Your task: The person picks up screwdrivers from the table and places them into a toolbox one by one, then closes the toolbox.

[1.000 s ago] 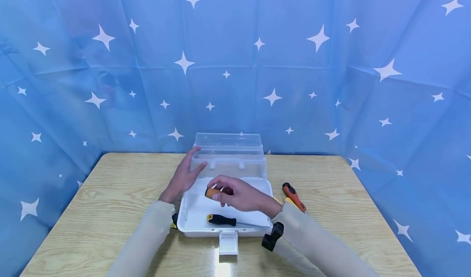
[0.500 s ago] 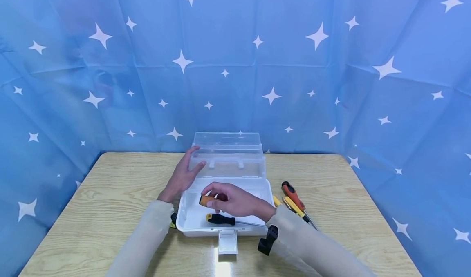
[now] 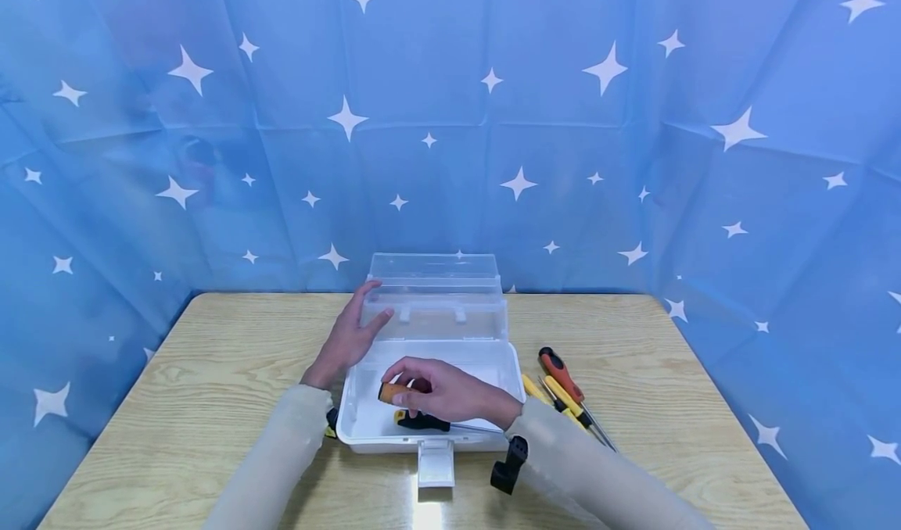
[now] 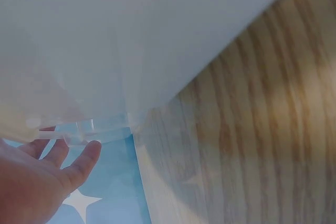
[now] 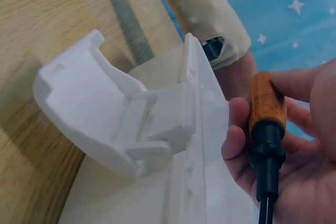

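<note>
A white toolbox (image 3: 502, 366) lies with its clear lid (image 3: 443, 323) raised at the back. At the lid's left edge rests my left hand (image 3: 345, 348), thumb and fingers spread; the left wrist view shows its fingertips (image 4: 93, 148) beside the clear plastic edge. Over the box floor my right hand (image 3: 454, 392) holds a screwdriver (image 5: 268, 103) by its orange and black handle. The far end of its shaft is out of view. Just below that hand, a black-and-yellow screwdriver (image 3: 429, 423) lies along the front inside of the box, partly covered by the fingers.
Right of the box lie a red-and-black screwdriver (image 3: 563, 376) and yellow-handled tools (image 3: 563, 393), partly overlapping. The front latch (image 3: 436, 465) hangs down over the wooden table (image 3: 239, 381). A black-and-yellow object (image 3: 331, 423) peeks out at the box's left. A blue star-printed curtain (image 3: 450, 84) stands behind.
My right hand has moved down and slightly left with the orange-handled screwdriver, closer to the one in the box. My left hand has stayed at the lid.
</note>
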Demonstrator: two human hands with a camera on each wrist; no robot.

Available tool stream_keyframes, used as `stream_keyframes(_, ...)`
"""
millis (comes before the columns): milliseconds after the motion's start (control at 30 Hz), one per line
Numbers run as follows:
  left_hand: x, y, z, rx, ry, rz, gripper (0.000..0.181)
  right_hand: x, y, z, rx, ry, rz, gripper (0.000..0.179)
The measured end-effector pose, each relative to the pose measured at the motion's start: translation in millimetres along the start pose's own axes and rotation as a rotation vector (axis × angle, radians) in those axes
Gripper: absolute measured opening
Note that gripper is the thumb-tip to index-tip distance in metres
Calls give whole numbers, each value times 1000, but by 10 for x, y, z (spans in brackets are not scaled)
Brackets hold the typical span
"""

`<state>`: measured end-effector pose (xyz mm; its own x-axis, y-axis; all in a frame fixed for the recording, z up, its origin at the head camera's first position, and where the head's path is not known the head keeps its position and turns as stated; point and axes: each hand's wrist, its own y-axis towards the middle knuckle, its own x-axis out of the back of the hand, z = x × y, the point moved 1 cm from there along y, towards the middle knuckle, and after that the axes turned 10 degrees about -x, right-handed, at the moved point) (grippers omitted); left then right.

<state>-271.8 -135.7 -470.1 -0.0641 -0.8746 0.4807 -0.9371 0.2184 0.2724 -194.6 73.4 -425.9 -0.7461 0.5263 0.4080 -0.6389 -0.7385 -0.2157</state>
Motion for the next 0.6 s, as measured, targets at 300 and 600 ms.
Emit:
stream_keyframes(300,7,0,-8,2,1,3,64,-33,-6,-61,-13,-2,27,24)
stream_keyframes(600,10,-8,-11,-8,5,0,63,-70,7,-152,-42,6,43,22)
